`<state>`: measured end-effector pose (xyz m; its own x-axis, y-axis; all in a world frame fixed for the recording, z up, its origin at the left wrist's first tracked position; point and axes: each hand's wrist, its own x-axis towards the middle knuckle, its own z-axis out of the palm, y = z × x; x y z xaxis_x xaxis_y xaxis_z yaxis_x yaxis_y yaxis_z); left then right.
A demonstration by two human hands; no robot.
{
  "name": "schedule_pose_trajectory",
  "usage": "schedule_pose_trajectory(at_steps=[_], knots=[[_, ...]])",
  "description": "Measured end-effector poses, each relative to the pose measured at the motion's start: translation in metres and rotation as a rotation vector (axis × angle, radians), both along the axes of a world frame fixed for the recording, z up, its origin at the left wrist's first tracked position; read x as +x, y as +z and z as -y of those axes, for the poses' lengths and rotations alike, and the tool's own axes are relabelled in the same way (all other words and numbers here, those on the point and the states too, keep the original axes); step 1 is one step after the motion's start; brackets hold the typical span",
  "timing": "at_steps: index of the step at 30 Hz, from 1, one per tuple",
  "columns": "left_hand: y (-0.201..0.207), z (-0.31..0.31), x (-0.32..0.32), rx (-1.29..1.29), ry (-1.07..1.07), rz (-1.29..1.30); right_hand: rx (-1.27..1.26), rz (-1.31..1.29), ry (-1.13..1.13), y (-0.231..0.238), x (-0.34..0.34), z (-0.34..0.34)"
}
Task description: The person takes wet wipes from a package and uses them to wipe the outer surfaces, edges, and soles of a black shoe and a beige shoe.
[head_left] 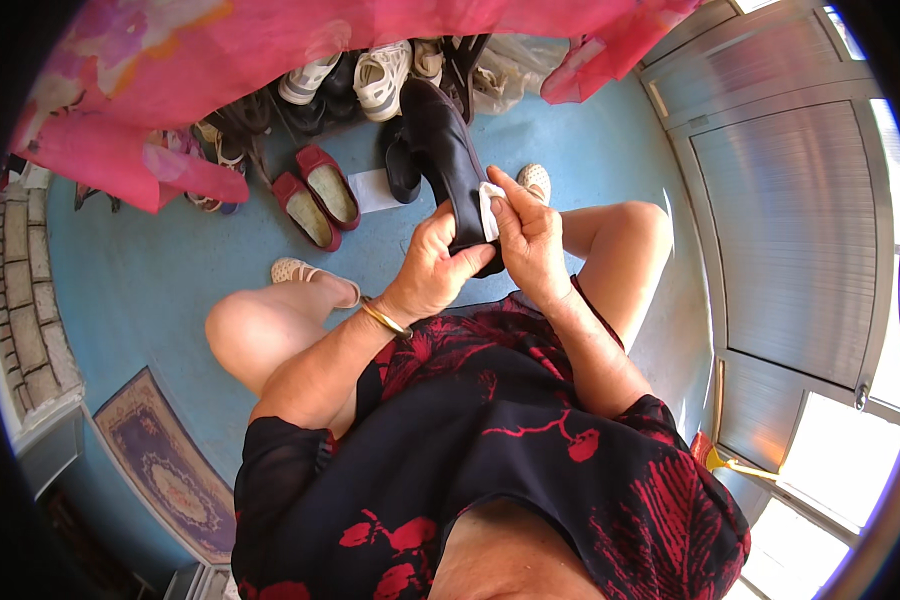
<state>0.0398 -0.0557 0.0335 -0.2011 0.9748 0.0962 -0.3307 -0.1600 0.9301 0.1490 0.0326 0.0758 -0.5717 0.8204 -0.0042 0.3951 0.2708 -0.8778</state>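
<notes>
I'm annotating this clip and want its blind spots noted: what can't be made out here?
All in the head view:
Black shoe: near end partly covered by the left hand.
White cloth: partly covered by the right hand.
Shoes at the top: partly hidden by the pink drape.
Plastic bag: contents too unclear to tell.

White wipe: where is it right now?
In the head view, the white wipe is just right of centre in the upper half, pinched by the right hand against the black shoe.
</notes>
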Motion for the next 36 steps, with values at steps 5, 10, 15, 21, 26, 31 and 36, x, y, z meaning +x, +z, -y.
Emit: schedule_pose_trajectory(at_steps=[5,10,15,21,26,31,36], knots=[[0.008,-0.006,-0.007,-0.056,-0.076,0.036,0.332,-0.124,0.005,-0.018,0.021,0.019],[0.015,-0.005,0.004,0.067,0.006,-0.415,0.301,-0.038,-0.014,-0.012,-0.001,-0.013],[-0.004,-0.005,0.002,-0.008,-0.021,-0.260,0.318,0.027,0.050,-0.019,0.014,-0.001],[-0.006,-0.010,0.003,-0.046,0.067,-0.168,0.291,0.027,-0.092,-0.030,0.018,0.016],[0.012,-0.011,0.002,-0.048,0.056,0.314,0.557,-0.172,-0.144,-0.035,0.012,0.023],[0.026,-0.015,-0.023,-0.071,0.181,0.745,0.460,-0.157,-0.105,-0.057,0.020,0.024],[0.021,-0.009,-0.028,-0.184,0.097,0.881,0.346,-0.380,-0.036,-0.042,0.018,0.019]])
